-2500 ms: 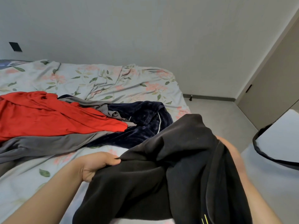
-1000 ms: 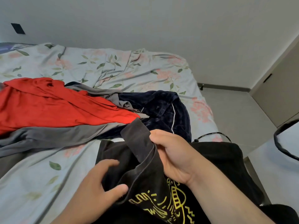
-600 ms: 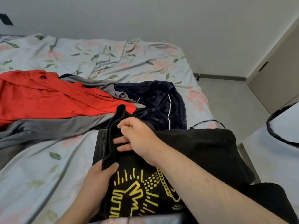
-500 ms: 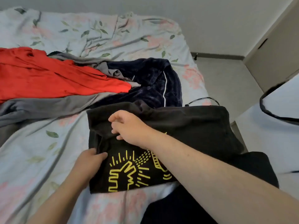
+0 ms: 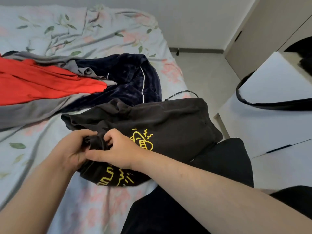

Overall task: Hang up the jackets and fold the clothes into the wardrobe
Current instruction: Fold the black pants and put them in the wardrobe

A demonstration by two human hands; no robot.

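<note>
Head camera, nearest first: my left hand (image 5: 75, 150) and right hand (image 5: 119, 150) have come together, both pinching one bunched fold of the black printed top (image 5: 170, 124) on the bed (image 5: 94, 210) — moments ago it lay flatter — so folding has barely begun; beyond, the navy garment (image 5: 131, 76) lies untouched

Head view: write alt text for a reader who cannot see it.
The left hand and right hand grip a bunched fold of a black garment with yellow print, lying on a floral bed sheet. Behind it lie a red garment, a grey garment and a navy velvet garment in a loose heap.
</note>
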